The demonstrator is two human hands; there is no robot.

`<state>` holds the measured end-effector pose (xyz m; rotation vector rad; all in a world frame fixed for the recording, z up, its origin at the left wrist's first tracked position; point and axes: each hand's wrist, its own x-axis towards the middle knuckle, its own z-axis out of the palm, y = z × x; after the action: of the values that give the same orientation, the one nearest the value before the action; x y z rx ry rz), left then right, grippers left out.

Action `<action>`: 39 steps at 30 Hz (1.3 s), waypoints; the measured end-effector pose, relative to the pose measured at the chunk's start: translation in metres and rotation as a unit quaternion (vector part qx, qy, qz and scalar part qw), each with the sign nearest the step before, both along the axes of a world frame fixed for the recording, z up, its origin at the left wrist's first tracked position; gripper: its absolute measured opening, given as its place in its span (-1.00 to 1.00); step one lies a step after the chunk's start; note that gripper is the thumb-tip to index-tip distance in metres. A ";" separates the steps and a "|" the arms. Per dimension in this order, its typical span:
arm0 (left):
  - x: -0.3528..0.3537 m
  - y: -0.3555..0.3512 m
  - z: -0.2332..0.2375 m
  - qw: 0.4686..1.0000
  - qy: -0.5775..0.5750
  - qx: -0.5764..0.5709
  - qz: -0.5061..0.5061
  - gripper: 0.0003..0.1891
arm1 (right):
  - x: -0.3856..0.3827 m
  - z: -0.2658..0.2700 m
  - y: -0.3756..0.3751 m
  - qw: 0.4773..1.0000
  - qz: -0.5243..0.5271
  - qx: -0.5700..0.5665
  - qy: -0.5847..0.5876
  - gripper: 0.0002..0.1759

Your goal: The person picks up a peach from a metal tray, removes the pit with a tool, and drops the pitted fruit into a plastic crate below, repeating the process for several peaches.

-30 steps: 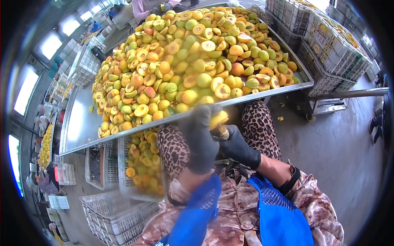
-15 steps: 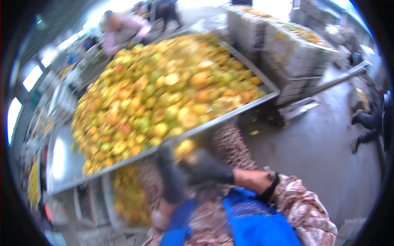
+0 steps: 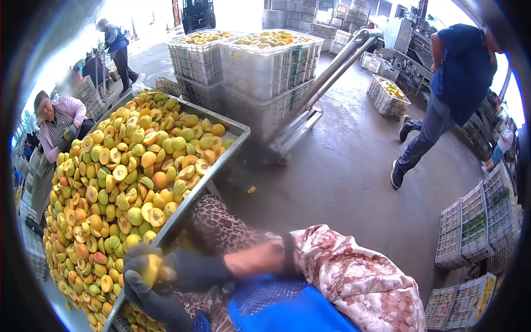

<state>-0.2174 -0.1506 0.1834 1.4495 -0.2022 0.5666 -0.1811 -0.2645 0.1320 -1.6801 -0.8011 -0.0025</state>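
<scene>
A yellow peach [image 3: 150, 270] sits in the fingers of my left hand [image 3: 145, 296], which wears a dark glove and is curled closed around it. My right hand [image 3: 198, 269], gloved too, comes in from the right with its fingers closed against the peach. Blur hides what those fingers hold, if anything. Both hands are above my lap, just beside the near rim of a metal-edged table [image 3: 191, 195]. Heaped on the table are yellow-green peaches [image 3: 119, 172], many of them cut in half with the cut faces showing.
A person [image 3: 58, 119] sits at the table's far side. Stacked crates of fruit [image 3: 271, 66] stand beyond its corner, next to a hand truck [image 3: 310, 105]. On the right another person [image 3: 453, 83] walks past a fruit crate [image 3: 388, 95]; more crates [image 3: 478, 218] are stacked nearer.
The view has swung to the right, so the table now lies further left and the walking person is in full view. My hands stay together at the peach.
</scene>
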 end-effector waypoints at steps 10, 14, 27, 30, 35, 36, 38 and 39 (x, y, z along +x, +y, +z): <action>0.018 0.029 -0.030 0.991 0.076 -0.103 -0.035 -0.59 | 0.012 -0.023 0.009 0.997 0.038 -0.054 -0.030 -0.83; 0.034 0.038 -0.041 0.989 0.120 -0.078 -0.039 -0.56 | 0.015 -0.043 0.030 0.990 0.052 0.088 0.093 -0.83; 0.042 0.021 -0.055 0.991 0.097 0.086 0.045 -0.52 | 0.043 -0.073 0.014 0.979 0.143 0.002 0.145 -0.70; 0.057 0.021 -0.059 0.987 0.138 -0.087 0.006 -0.49 | 0.042 -0.076 0.016 0.962 0.112 -0.011 0.251 -0.74; 0.070 0.027 -0.071 0.994 0.088 0.061 0.000 -0.52 | 0.056 -0.089 0.027 0.955 0.191 0.168 0.156 -0.72; 0.067 0.024 -0.063 0.986 0.096 0.128 0.044 -0.53 | 0.064 -0.079 0.024 0.947 0.213 0.188 0.149 -0.73; 0.063 0.034 -0.046 0.913 0.018 0.400 0.076 -0.72 | 0.053 -0.084 0.030 0.950 0.137 0.185 0.212 -0.68; 0.067 0.029 -0.053 0.948 0.063 0.299 0.085 -0.67 | 0.055 -0.130 0.064 0.989 0.078 0.115 -0.040 -0.64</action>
<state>-0.1504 -0.1216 0.1305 2.1028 -0.1532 0.5747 -0.1260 -0.2010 0.0016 -1.4035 -0.9549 -0.0531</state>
